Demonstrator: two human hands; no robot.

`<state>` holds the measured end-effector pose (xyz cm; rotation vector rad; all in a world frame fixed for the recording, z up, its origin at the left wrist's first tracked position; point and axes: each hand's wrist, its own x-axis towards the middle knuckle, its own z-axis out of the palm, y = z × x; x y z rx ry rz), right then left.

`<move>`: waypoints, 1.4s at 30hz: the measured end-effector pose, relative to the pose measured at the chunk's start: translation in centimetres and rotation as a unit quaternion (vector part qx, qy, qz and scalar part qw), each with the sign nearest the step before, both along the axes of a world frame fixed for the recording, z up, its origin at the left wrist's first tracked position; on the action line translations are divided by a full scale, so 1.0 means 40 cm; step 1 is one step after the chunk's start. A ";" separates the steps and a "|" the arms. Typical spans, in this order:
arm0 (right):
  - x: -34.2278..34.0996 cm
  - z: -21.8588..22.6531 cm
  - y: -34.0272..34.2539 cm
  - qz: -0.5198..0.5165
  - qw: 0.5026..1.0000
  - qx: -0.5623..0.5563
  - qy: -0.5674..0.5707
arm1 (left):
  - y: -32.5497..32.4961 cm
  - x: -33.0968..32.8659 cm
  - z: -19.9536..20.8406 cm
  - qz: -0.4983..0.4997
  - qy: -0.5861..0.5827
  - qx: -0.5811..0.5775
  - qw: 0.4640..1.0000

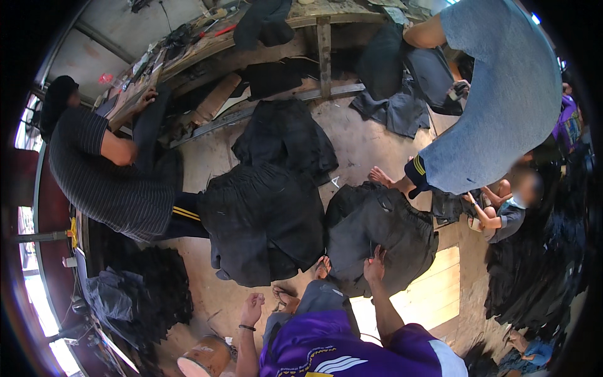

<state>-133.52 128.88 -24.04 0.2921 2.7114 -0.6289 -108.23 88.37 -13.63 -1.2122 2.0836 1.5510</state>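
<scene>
A pair of black elastic-waist shorts (383, 235) lies on top of a pile in front of me, a little right of centre. My right hand (375, 265) is at its near side, fingers drawn together against the cloth. A thin pale line shows by its fingertips; whether it is a thread or a tool, I cannot make out. My left hand (252, 309) is raised over the floor near my foot, its fingers curled in and apart from any garment. Anything inside that curl is too small to tell. Left of the shorts sits a larger black garment pile (267, 217).
Another black pile (286, 135) lies farther off, before a wooden workbench (301, 22). A person in a striped shirt (113, 169) bends at left; another in blue-grey (502, 94) bends at right. A round wooden stool (204, 357) stands lower left. Dark cloth heaps (534, 251) fill the right.
</scene>
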 end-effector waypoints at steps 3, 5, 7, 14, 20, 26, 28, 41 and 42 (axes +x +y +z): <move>0.000 -0.018 0.005 0.012 1.000 -0.002 -0.006 | 0.013 0.015 -0.003 0.004 -0.026 -0.035 0.999; -0.008 -0.020 0.005 -0.007 0.999 -0.016 -0.041 | 0.019 0.072 -0.030 0.010 -0.044 -0.037 0.998; -0.015 -0.014 0.000 -0.043 0.995 -0.026 -0.083 | 0.037 0.157 -0.072 0.026 -0.076 -0.035 0.996; -0.010 -0.006 -0.020 -0.042 0.995 0.012 -0.092 | 0.061 0.295 -0.088 -0.067 -0.197 -0.048 0.977; -0.009 -0.030 -0.013 -0.021 0.996 0.020 -0.080 | 0.144 -0.266 0.335 -0.039 0.123 0.108 0.986; -0.020 -0.036 -0.035 -0.046 0.994 0.031 -0.094 | 0.326 -0.610 0.914 -0.204 0.472 0.504 0.694; -0.019 -0.037 -0.037 -0.069 0.993 0.033 -0.092 | 0.391 -0.670 0.951 -0.199 0.575 0.563 0.560; -0.078 0.085 -0.082 -0.088 0.986 -0.015 -0.139 | 0.439 -0.588 1.008 -0.114 0.571 0.597 0.552; -0.105 0.123 -0.092 -0.104 0.977 -0.071 -0.171 | 0.433 -0.571 1.021 -0.091 0.569 0.582 0.574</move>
